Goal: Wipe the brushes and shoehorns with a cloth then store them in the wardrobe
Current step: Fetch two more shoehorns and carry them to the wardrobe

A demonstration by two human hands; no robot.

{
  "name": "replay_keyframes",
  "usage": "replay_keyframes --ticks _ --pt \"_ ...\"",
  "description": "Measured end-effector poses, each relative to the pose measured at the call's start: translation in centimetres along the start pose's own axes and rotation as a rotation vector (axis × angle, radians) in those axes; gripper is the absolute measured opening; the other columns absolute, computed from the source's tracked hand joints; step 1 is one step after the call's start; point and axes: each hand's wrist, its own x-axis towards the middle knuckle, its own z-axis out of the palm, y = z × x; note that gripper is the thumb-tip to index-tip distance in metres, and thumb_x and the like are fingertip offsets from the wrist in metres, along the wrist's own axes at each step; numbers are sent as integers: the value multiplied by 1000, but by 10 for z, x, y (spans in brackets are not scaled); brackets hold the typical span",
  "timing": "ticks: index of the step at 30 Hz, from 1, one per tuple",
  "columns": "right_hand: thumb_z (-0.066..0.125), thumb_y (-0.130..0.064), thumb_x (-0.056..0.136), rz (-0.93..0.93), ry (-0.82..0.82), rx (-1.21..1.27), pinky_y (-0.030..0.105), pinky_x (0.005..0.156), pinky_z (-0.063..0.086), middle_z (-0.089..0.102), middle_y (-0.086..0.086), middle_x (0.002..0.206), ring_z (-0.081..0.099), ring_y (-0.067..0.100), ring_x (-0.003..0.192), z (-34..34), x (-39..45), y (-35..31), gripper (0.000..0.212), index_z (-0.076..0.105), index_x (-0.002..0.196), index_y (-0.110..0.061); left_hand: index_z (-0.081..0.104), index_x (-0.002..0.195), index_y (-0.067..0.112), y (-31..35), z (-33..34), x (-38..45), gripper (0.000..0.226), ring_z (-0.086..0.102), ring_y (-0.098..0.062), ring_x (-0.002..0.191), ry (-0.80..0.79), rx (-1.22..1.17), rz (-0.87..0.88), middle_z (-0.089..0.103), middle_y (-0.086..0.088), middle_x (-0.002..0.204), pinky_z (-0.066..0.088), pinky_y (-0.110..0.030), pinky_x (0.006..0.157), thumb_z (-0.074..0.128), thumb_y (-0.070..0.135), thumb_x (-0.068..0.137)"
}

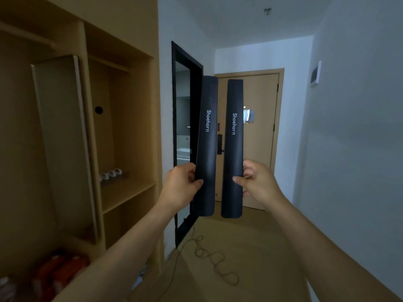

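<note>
Two black shoehorns stand upright side by side, long axes vertical, just apart. The left hand (182, 184) pinches the left shoehorn (206, 147) low down; the right hand (256, 182) pinches the right shoehorn (233, 149). Wardrobe (122, 127) at left, its lower contents blurred

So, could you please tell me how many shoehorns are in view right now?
2. The left shoehorn is held upright in the left hand; the right shoehorn is upright in the right hand. Others may be out of view.

Both hands (182, 185) (258, 182) raised, fingers curled, gripping.
</note>
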Motion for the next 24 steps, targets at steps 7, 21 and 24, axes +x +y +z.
replay_keyframes --ticks 7,21,24 --pt "69 -7 93 -20 29 -45 44 70 64 74 6 96 71 19 89 9 138 57 22 67 114 -13 65 105 16 -59 43 138 17 70 -14 86 -21 -93 -2 72 0 92 63 -40 68 67 10 90" --pt "68 -6 93 -37 -73 49 35 62 63 74 4 92 72 18 85 90 356 188 21 68 109 -19 66 103 16 -206 101 307 16 70 -17 84 65 5 -93 72 -1 92 62 -42 74 68 10 89" --pt "68 -5 93 -78 -133 89 37 62 63 74 6 92 72 22 86 119 412 210 19 67 110 -14 66 101 14 -241 102 341 14 71 -18 82 126 59 -124 72 -2 90 61 -43 72 68 8 88"
